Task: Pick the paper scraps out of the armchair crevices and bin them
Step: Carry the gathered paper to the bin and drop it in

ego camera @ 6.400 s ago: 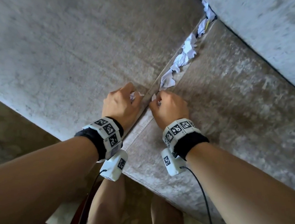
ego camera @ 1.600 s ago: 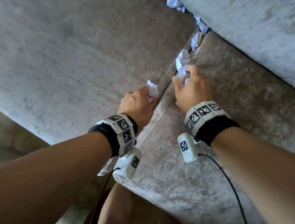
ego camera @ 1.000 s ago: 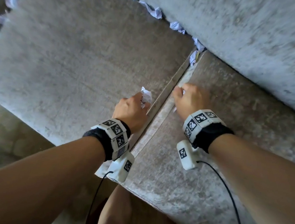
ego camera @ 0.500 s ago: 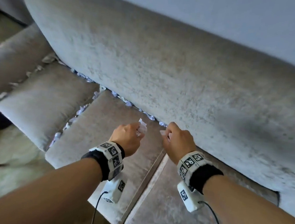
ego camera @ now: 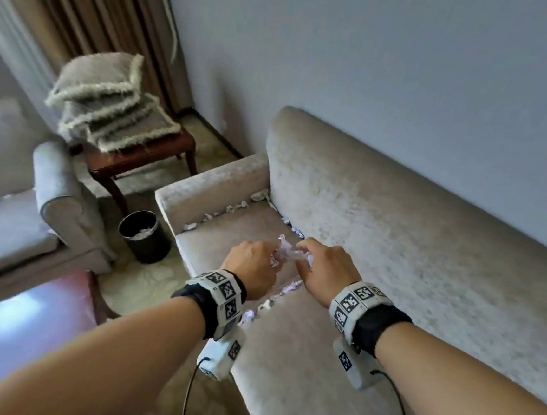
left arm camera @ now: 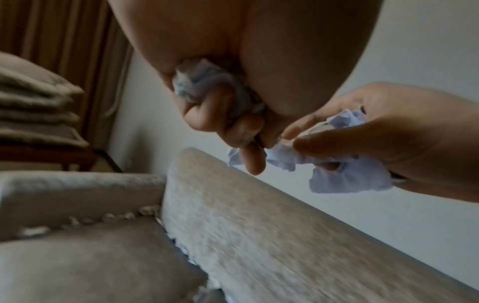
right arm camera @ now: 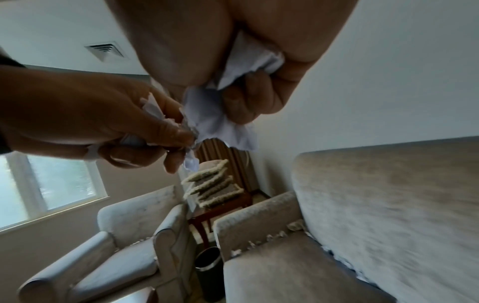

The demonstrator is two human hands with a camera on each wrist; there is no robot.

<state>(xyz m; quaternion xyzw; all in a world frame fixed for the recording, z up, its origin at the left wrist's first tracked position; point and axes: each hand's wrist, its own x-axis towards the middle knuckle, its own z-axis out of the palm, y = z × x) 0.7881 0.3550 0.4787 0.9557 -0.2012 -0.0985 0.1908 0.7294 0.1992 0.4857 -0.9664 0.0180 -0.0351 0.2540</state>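
Both hands hang close together above the beige sofa, each clenched round white paper scraps. The left hand balls a crumpled wad in its curled fingers; the right hand grips a larger torn sheet, and the two bundles touch between the fingertips.

More scraps line the crevice along the armrest at about 11 o'clock from the hands, with others tucked under the backrest and in the gap between seat cushions (pale against the nap).

The black bin stands on the patterned floor at 9 o'clock, between sofa and a grey armchair, paper already inside. Beyond, at 10 o'clock, fringed cushions are stacked on a dark wooden chair before brown curtains. A plain pale wall rises behind the sofa.
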